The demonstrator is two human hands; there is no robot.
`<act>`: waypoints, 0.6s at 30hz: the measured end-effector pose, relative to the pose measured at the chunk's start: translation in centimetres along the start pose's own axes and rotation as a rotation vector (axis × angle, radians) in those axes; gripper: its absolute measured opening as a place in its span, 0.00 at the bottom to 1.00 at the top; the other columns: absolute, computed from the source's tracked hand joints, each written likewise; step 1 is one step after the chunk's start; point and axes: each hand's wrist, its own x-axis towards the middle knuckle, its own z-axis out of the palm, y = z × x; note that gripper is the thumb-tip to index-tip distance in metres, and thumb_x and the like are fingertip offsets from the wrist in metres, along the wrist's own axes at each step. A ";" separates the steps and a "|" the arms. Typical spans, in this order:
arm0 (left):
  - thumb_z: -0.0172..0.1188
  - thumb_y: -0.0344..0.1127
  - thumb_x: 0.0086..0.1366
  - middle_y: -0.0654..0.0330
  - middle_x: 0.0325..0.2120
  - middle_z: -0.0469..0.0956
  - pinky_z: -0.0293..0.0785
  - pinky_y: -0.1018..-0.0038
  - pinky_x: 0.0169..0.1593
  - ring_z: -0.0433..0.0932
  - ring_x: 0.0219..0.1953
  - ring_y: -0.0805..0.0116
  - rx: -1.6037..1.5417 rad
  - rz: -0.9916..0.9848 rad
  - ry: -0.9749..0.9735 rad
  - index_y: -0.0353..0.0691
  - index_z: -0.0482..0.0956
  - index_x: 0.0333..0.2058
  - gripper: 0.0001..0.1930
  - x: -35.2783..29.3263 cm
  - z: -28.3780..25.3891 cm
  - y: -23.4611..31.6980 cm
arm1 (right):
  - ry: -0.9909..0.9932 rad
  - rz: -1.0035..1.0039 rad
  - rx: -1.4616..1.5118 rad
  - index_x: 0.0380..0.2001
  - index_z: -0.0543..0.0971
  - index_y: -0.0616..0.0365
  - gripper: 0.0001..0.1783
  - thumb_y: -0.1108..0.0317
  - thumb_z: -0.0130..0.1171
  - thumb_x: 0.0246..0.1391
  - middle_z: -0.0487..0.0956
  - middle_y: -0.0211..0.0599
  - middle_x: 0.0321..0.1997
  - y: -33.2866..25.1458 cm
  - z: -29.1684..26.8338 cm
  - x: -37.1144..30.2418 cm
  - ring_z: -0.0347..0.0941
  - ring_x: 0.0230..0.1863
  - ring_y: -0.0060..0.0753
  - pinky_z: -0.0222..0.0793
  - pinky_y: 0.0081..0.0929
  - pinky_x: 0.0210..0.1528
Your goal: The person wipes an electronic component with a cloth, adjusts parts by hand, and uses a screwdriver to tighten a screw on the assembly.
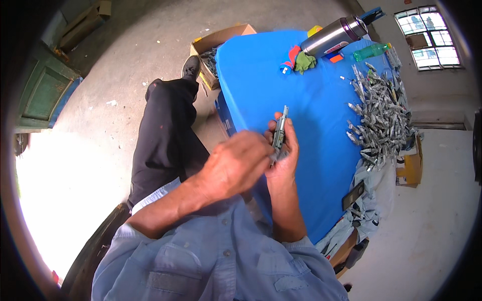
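Observation:
In my right hand (287, 145) I hold a slim grey-green part (279, 134) upright, its narrow tip pointing away from me. The thumb and fingers of that hand close around its middle. My left hand (238, 159) crosses in front, curled and blurred by motion, at the part's lower end. A small greyish blur beside the lower end is too smeared to name. To the right, a large heap of slim, pointed grey pieces (376, 115) lies on the blue-covered table (321, 185).
At the table's far end lie a steel thermos flask (334, 37), a green plastic bottle (371, 51) and a green cloth (305, 62). A dark phone-like device (353, 195) rests at the right edge. A cardboard box (223, 37) of dark pieces stands on the floor near my shoe.

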 end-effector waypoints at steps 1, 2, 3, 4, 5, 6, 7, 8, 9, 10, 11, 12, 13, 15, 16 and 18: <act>0.72 0.23 0.58 0.52 0.42 0.83 0.83 0.59 0.46 0.84 0.42 0.50 -0.015 0.006 -0.027 0.35 0.84 0.43 0.13 -0.2 0.2 0.3 | -0.001 -0.024 -0.062 0.54 0.78 0.58 0.19 0.53 0.51 0.78 0.79 0.31 0.37 -0.1 0.4 -0.1 0.69 0.28 0.22 0.67 0.21 0.25; 0.72 0.25 0.58 0.52 0.41 0.83 0.83 0.59 0.47 0.84 0.42 0.50 0.005 -0.007 -0.064 0.36 0.84 0.43 0.13 -0.4 0.3 0.2 | -0.002 -0.048 -0.125 0.54 0.78 0.58 0.19 0.53 0.51 0.78 0.78 0.31 0.37 -0.1 0.8 0.0 0.69 0.28 0.21 0.66 0.21 0.24; 0.72 0.25 0.58 0.52 0.41 0.83 0.83 0.59 0.47 0.84 0.42 0.50 0.023 -0.007 -0.063 0.36 0.84 0.43 0.14 -0.6 0.3 -0.1 | -0.048 -0.031 -0.113 0.54 0.78 0.58 0.19 0.53 0.51 0.78 0.77 0.30 0.37 -0.5 0.7 0.0 0.68 0.28 0.21 0.65 0.21 0.23; 0.72 0.25 0.58 0.52 0.40 0.83 0.83 0.59 0.47 0.84 0.42 0.50 0.041 -0.007 -0.062 0.36 0.84 0.43 0.14 -0.9 0.1 -0.7 | -0.094 -0.013 -0.102 0.54 0.77 0.58 0.19 0.53 0.51 0.78 0.77 0.30 0.37 -1.0 0.4 0.2 0.68 0.29 0.21 0.64 0.21 0.23; 0.73 0.25 0.58 0.52 0.40 0.83 0.83 0.59 0.47 0.84 0.43 0.50 0.060 -0.007 -0.060 0.36 0.84 0.43 0.14 -1.3 -0.1 -1.1 | -0.140 0.005 -0.091 0.54 0.77 0.58 0.19 0.53 0.51 0.78 0.76 0.29 0.37 -1.4 0.2 0.4 0.67 0.29 0.20 0.63 0.21 0.22; 0.72 0.25 0.58 0.52 0.40 0.83 0.83 0.59 0.47 0.84 0.42 0.50 0.051 -0.027 -0.064 0.36 0.84 0.43 0.13 -1.8 -0.3 -1.7 | -0.148 -0.023 -0.063 0.56 0.76 0.57 0.19 0.53 0.50 0.79 0.76 0.29 0.38 -1.5 0.7 0.4 0.67 0.29 0.20 0.61 0.21 0.22; 0.72 0.24 0.59 0.52 0.40 0.83 0.83 0.59 0.47 0.84 0.42 0.49 0.043 -0.046 -0.068 0.36 0.84 0.43 0.13 -2.4 -0.4 -2.2 | -0.149 -0.038 -0.071 0.56 0.76 0.58 0.19 0.53 0.51 0.79 0.76 0.29 0.38 -1.6 0.9 0.6 0.67 0.29 0.19 0.60 0.21 0.22; 0.72 0.24 0.59 0.52 0.40 0.83 0.83 0.59 0.47 0.84 0.42 0.49 0.035 -0.066 -0.071 0.35 0.84 0.43 0.13 -2.6 -0.5 -2.5 | -0.149 -0.052 -0.079 0.56 0.76 0.58 0.20 0.53 0.51 0.78 0.76 0.29 0.38 -1.6 1.0 0.7 0.67 0.28 0.19 0.60 0.20 0.23; 0.71 0.24 0.59 0.51 0.40 0.83 0.83 0.59 0.47 0.84 0.42 0.49 0.019 -0.082 -0.036 0.35 0.84 0.43 0.13 -2.4 -0.8 -2.4 | -0.146 -0.068 -0.085 0.57 0.76 0.59 0.21 0.52 0.51 0.78 0.77 0.29 0.38 -1.5 1.1 0.8 0.66 0.28 0.18 0.60 0.20 0.24; 0.71 0.23 0.59 0.51 0.40 0.83 0.83 0.59 0.47 0.84 0.42 0.49 0.003 -0.098 0.001 0.35 0.84 0.43 0.13 -1.9 -1.4 -2.2 | -0.084 -0.093 -0.116 0.56 0.77 0.59 0.22 0.50 0.53 0.78 0.77 0.28 0.38 -1.2 1.6 0.8 0.68 0.29 0.20 0.62 0.20 0.26; 0.71 0.23 0.59 0.51 0.40 0.83 0.82 0.59 0.47 0.84 0.43 0.49 -0.013 -0.115 0.037 0.35 0.84 0.43 0.12 -1.3 -2.0 -1.9 | -0.075 -0.104 -0.142 0.55 0.77 0.59 0.22 0.50 0.53 0.77 0.77 0.28 0.38 -1.0 1.7 0.8 0.68 0.30 0.20 0.63 0.20 0.27; 0.70 0.23 0.59 0.52 0.40 0.83 0.82 0.59 0.47 0.84 0.43 0.49 -0.025 -0.093 0.056 0.35 0.84 0.43 0.12 -0.6 -2.6 -1.4 | -0.069 -0.110 -0.169 0.55 0.78 0.59 0.22 0.49 0.54 0.77 0.77 0.28 0.38 -0.8 2.0 0.7 0.69 0.31 0.20 0.64 0.20 0.28; 0.70 0.23 0.60 0.52 0.40 0.83 0.82 0.59 0.47 0.84 0.43 0.49 -0.039 -0.068 0.048 0.36 0.84 0.43 0.12 -0.2 -2.7 -1.0 | -0.064 -0.116 -0.195 0.55 0.78 0.58 0.22 0.49 0.54 0.77 0.77 0.27 0.37 -0.5 2.6 0.6 0.69 0.31 0.20 0.64 0.20 0.29; 0.70 0.23 0.60 0.52 0.41 0.83 0.83 0.59 0.48 0.84 0.43 0.48 -0.068 -0.014 0.034 0.36 0.84 0.43 0.12 0.3 -2.8 -0.5 | -0.043 -0.160 -0.264 0.53 0.79 0.57 0.21 0.49 0.58 0.75 0.77 0.26 0.37 -0.2 3.6 0.1 0.70 0.30 0.18 0.66 0.19 0.28; 0.70 0.25 0.61 0.52 0.41 0.83 0.83 0.59 0.48 0.84 0.43 0.48 -0.055 -0.026 0.011 0.36 0.84 0.43 0.11 -0.2 -2.3 -0.8 | -0.050 -0.173 -0.288 0.53 0.80 0.56 0.20 0.50 0.58 0.75 0.78 0.26 0.37 -0.2 3.8 0.2 0.71 0.30 0.18 0.67 0.19 0.27; 0.69 0.26 0.62 0.52 0.42 0.83 0.83 0.59 0.48 0.84 0.44 0.47 0.031 -0.095 -0.102 0.36 0.84 0.43 0.11 -1.3 -2.2 -1.8 | -0.065 -0.208 -0.325 0.52 0.80 0.55 0.19 0.50 0.62 0.73 0.78 0.26 0.36 -0.4 4.4 0.2 0.72 0.29 0.17 0.66 0.17 0.25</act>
